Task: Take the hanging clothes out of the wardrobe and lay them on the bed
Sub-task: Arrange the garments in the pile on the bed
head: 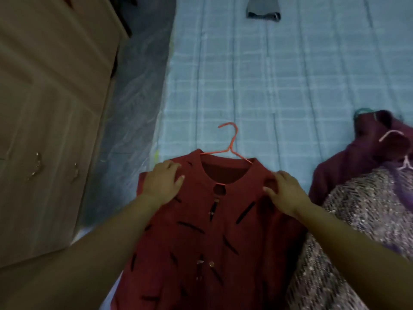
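A dark red dress with black dash marks lies on the light blue checked bed, still on its orange wire hanger. My left hand rests flat on the dress's left shoulder. Over at the right shoulder, my right hand presses down with its fingers spread. To the right lies a maroon garment on a pink hanger, and below it a purple sequinned garment.
A beige wardrobe with closed doors and metal handles stands at the left. A narrow strip with plastic sheeting runs between it and the bed. A dark grey item lies at the far end of the bed.
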{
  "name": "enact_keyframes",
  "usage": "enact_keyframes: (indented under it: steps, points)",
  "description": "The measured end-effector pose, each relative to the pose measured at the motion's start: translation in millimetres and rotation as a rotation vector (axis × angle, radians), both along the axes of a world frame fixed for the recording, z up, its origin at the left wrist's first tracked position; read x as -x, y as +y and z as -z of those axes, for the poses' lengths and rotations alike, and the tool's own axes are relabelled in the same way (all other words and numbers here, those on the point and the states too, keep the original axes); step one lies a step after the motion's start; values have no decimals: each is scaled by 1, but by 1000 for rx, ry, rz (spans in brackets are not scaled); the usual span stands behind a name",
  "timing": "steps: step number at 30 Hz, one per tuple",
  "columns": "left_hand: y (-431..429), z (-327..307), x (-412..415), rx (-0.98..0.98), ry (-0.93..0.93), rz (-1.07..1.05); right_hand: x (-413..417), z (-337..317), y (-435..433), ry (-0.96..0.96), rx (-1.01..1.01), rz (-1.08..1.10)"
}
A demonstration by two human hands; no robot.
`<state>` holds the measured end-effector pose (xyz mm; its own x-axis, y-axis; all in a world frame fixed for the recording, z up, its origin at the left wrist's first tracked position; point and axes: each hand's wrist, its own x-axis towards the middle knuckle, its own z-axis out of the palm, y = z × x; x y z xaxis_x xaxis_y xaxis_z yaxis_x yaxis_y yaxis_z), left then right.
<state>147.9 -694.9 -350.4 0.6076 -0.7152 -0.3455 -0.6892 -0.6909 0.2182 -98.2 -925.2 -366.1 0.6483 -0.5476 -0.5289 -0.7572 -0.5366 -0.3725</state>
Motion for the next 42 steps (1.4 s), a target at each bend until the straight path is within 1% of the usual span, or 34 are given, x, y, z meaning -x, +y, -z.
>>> enact_keyframes:
  steps: [2, 4, 6, 9, 11, 14, 16, 19, 23, 25, 28, 31, 34, 38, 42]
  points:
    - [-5, 25, -20, -63, -10, -10, -8, 16, -4, 47, -19, 62]
    - [-7, 44, -32, -135, 43, -21, -13, 26, -4, 32, -40, 127]
    - [-10, 56, -38, -138, 65, -36, -16, 30, -2, -5, -30, 168]
    - [-10, 52, -38, -128, 107, -37, -17, 21, 7, -90, -33, 167]
    - [-4, 40, -33, -38, 150, -8, -12, 6, 17, -186, -38, 170]
    - [18, 11, -17, 139, 127, 47, 4, -25, 37, -325, -83, 227]
    - [38, -12, 0, 246, 178, 40, 21, -46, 53, -397, -108, 254]
    - [77, -44, 33, 375, 259, -9, 52, -68, 81, -482, -71, 244]
    - [137, -91, 90, 497, 274, -143, 85, -99, 129, -634, -2, 260]
    - [171, -119, 124, 584, 236, -222, 100, -117, 155, -694, 16, 244]
    - [231, -160, 183, 687, 112, -363, 125, -145, 198, -754, -4, 175]
    - [287, -204, 243, 718, -14, -436, 152, -172, 241, -822, -24, 107]
    - [333, -244, 293, 718, -97, -485, 177, -197, 282, -874, -74, 56]
    - [382, -277, 339, 744, -164, -552, 203, -225, 327, -972, -106, 40]
    - [417, -289, 361, 785, -208, -568, 225, -247, 365, -1024, -100, 45]
